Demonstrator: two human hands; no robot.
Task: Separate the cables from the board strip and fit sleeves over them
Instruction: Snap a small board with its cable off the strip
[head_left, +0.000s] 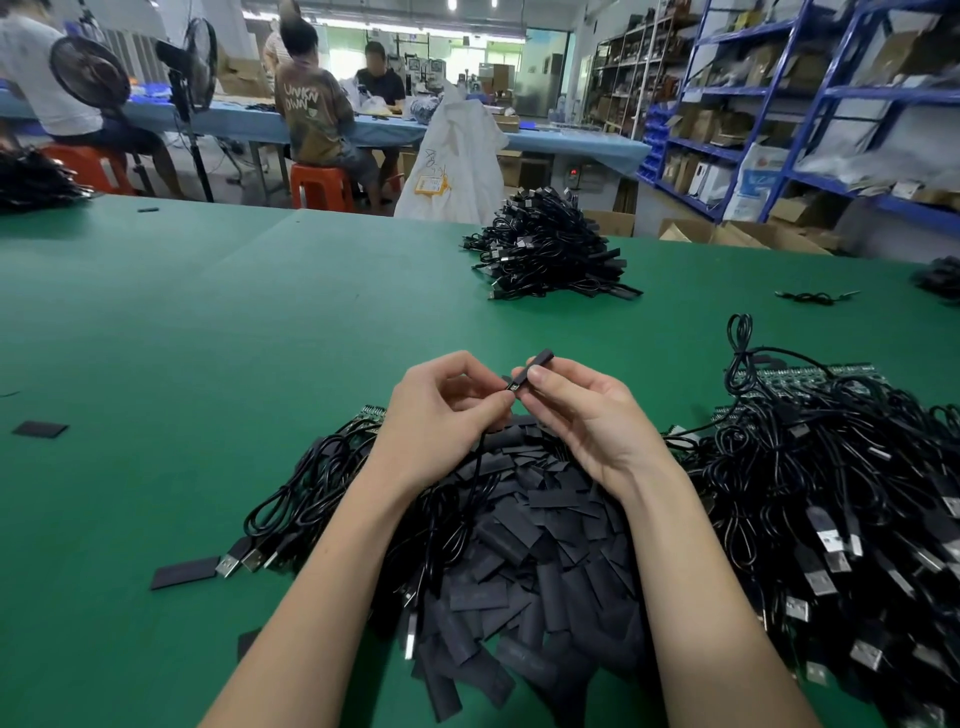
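Black sleeve tilted, meeting the cable end above the flat sleeve pile; cabled green board strips lie right.

Two bare hands, the left hand and right hand, meet above one green-covered bench. Between them is one black tubular sleeve. Three loose flat black sleeves lie left of the hands. One heaped mound of finished black cables sits beyond them. Sleeves in the near pile are too many to count.
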